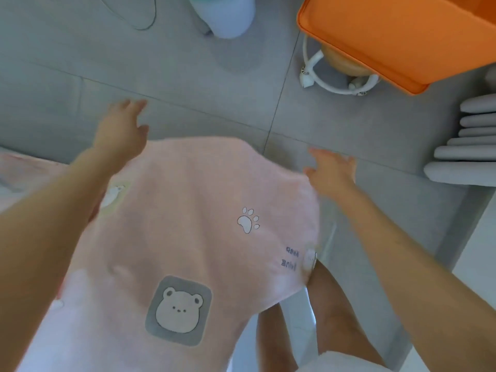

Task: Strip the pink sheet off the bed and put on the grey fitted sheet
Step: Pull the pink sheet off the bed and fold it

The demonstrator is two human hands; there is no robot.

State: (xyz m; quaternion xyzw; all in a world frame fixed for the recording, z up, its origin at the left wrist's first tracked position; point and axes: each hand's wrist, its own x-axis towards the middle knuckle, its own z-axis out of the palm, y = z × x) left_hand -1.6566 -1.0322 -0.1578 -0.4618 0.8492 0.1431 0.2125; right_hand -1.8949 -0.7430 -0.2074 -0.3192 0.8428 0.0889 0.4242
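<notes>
The stripping step is judged to be in hand. The pink sheet is spread over what seems the bed corner. The left hand and right hand are held released at its far edge; next, this edge must be grasped and pulled off.

pink sheet: cut off below | orange seat: cut off top right | left hand, right hand: blurred

pink sheet, small upside-down dark print near its right edge, "Keep", second word too blurred
</notes>
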